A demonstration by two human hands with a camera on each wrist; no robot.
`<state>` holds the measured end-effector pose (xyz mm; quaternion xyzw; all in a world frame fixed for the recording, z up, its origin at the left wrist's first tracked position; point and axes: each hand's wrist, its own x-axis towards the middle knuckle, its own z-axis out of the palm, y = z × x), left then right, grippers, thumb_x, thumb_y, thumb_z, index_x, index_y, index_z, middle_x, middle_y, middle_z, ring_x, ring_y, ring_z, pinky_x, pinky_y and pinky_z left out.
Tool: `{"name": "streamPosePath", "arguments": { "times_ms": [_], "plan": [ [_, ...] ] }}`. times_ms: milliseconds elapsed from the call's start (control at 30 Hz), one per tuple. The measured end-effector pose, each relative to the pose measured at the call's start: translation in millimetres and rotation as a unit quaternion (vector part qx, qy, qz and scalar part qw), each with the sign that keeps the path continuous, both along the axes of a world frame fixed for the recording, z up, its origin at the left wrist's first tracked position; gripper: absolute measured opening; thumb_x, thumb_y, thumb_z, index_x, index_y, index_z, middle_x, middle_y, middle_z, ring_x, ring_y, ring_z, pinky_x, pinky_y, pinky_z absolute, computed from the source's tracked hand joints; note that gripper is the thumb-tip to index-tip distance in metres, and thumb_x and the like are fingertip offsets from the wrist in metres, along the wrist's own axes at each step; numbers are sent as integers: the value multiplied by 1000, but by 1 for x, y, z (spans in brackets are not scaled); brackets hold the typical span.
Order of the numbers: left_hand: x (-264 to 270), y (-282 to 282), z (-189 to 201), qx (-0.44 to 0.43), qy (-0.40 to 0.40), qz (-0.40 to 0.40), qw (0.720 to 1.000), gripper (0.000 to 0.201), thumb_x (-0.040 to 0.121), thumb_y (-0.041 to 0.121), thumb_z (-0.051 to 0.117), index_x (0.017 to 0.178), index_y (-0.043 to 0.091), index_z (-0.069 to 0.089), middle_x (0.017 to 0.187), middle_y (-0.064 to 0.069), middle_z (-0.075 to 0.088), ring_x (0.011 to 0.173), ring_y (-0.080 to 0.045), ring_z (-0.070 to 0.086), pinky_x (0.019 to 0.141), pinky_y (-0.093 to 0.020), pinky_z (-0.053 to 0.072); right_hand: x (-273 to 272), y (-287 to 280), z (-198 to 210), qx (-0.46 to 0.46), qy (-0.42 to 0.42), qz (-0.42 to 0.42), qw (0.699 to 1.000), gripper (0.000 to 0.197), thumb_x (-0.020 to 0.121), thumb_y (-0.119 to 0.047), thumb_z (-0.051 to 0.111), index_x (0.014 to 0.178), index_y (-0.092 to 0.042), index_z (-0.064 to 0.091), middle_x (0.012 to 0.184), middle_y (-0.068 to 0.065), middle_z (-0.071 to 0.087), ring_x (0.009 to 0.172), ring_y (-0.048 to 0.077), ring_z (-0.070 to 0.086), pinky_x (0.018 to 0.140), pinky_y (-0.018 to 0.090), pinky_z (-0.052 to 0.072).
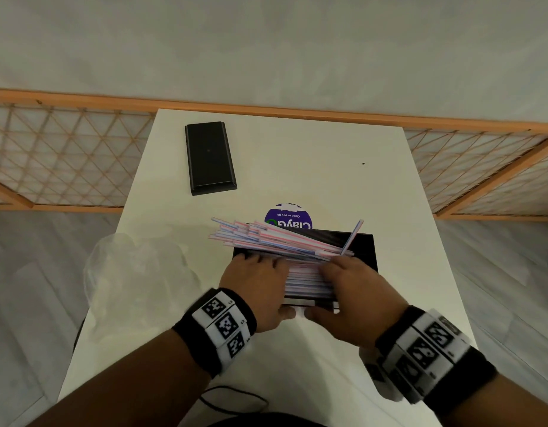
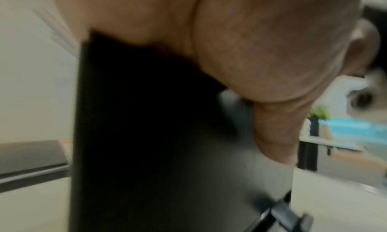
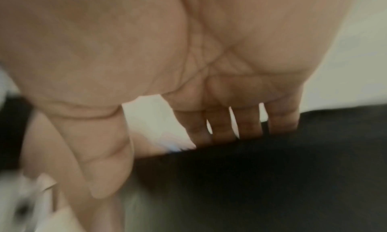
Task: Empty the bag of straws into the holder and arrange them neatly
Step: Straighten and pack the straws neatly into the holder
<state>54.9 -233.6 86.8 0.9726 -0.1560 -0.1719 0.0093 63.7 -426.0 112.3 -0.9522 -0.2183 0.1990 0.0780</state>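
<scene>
Striped paper under both palms: the left hand (image 1: 257, 283) and the right hand (image 1: 352, 286) are spread over the straws (image 1: 300, 277) lying in the black holder (image 1: 363, 246), fingers flat across the top of the pile and thumbs down against the holder's near wall, neither hand closed round anything, so this reads as pressing and squaring rather than lifting. The right wrist view backs that up, with the fingers (image 3: 247, 129) straight and parted over the holder's dark edge; the left wrist view is mostly blur, a palm against a black wall. Under the hands the straws run neatly side by side, which is likely why the palms sit there, pinning the tidy layer. Toward the holder's far wall it is messier: a sheaf fans out past the holder's left end, and one straw (image 1: 352, 237) stands tilted at the holder's right end (that one looks the likeliest to flick out if the pile is shoved). Left of the holder, the clear plastic bag (image 1: 137, 272) lies crumpled at the edge of the white table (image 1: 312, 149), seemingly emptied, so the pouring seems done and the tidying is what remains. Just beyond the holder a purple round sticker (image 1: 289, 215) peeks out, and farther beyond, to the left, lies a black lid (image 1: 209, 157).
</scene>
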Motion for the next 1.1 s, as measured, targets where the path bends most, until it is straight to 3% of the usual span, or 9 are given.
{"name": "streamPosePath", "arguments": {
  "times_ms": [167, 300, 400, 667, 767, 833, 933, 1033, 1100],
  "plan": [
    [2, -3, 9, -35, -28, -4, 999, 79, 80, 70, 58, 139, 20, 43, 141, -3, 51, 132, -27, 45, 111, -46, 34, 4, -14, 11, 43, -25, -78, 996, 86, 60, -89, 42, 114, -26, 66, 105, 0, 56, 96, 20, 58, 80, 26, 49],
    [5, -7, 27, -136, -30, -15, 990, 44, 82, 62, 61, 106, 25, 55, 109, 4, 61, 105, -20, 58, 88, -34, 44, 16, -13, 1, 22, 19, -89, 996, 98, 51, -104, 29, 108, -35, 70, 114, 3, 54, 104, 22, 57, 92, 34, 53],
    [7, -6, 28, -164, 2, -25, 986, 36, 82, 59, 62, 85, 28, 44, 90, 5, 52, 96, -21, 58, 81, -32, 43, 25, -6, -8, -7, 61, -89, 994, 107, 44, -108, 18, 118, -43, 61, 120, 3, 54, 114, 26, 52, 100, 39, 47],
    [4, 10, 2, -219, 14, -34, 975, 33, 81, 53, 56, 88, 21, 60, 95, 4, 63, 91, -19, 59, 83, -39, 52, 25, 4, -5, -15, 43, -7, 999, 98, 57, -96, 24, 139, -45, 41, 150, -18, 32, 127, 23, 36, 100, 40, 30],
    [1, 14, 3, -279, -27, -36, 959, 33, 83, 50, 56, 83, 17, 64, 83, 3, 63, 79, -18, 58, 73, -38, 52, 24, 5, -5, 2, 23, 7, 1000, 103, 61, -96, 24, 147, -41, 33, 151, -18, 33, 131, 20, 36, 101, 40, 32],
    [-3, 21, 11, -352, -106, -30, 930, 30, 82, 43, 60, 78, 14, 66, 74, 2, 62, 70, -19, 55, 66, -35, 49, 23, 4, 1, 70, 2, 17, 997, 101, 68, -96, 24, 149, -35, 38, 149, -13, 39, 132, 20, 40, 106, 43, 36],
    [-6, 42, 28, -465, -275, 38, 841, 23, 80, 27, 61, 74, 5, 62, 73, -4, 57, 70, -24, 51, 67, -34, 43, 22, 0, 15, 172, -57, 50, 982, 87, 83, -83, 35, 141, -21, 53, 142, 0, 51, 127, 25, 50, 104, 47, 42],
    [5, 62, 43, -493, -346, 223, 767, 20, 84, 26, 56, 87, 6, 54, 85, -7, 54, 76, -21, 48, 70, -21, 38, 15, 8, 21, 152, -103, 96, 978, 80, 87, -78, 35, 128, -15, 62, 136, 4, 57, 122, 28, 54, 103, 47, 44],
    [19, 67, 39, -510, -270, 402, 711, 24, 88, 36, 58, 99, 16, 53, 100, -2, 57, 85, -16, 52, 73, -15, 38, 9, 19, 12, 107, -76, 105, 986, 77, 86, -80, 32, 122, -19, 64, 138, 3, 56, 125, 28, 52, 104, 46, 43]
  ]
}}
